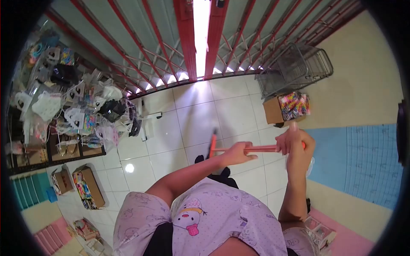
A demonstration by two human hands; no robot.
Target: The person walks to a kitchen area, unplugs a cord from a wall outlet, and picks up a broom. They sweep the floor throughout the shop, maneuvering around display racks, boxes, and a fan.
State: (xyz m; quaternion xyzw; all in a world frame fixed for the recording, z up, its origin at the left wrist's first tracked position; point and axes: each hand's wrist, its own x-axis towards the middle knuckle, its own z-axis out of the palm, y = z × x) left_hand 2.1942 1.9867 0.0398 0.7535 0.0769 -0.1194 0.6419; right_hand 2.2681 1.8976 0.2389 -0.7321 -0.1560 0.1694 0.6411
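A long orange-red pole [267,149] lies across the view in front of my body, with a crosswise orange head [212,147] at its left end, dark at the tip. It looks like a broom or floor squeegee. My left hand [238,154] closes round the pole near that head. Farther right, my right hand [295,144] wraps the other end, its thumb pointing up along the view. Beneath the head are the white floor tiles [196,123] and my dark footwear, partly hidden by my arm.
A red folding gate [188,47] closes the front. Racks of packaged accessories [77,106] crowd the left, with cardboard boxes [95,187] below. On the right stand a wire-mesh basket [294,70] and a box of colourful packets [294,106], near a blue wall panel [346,158].
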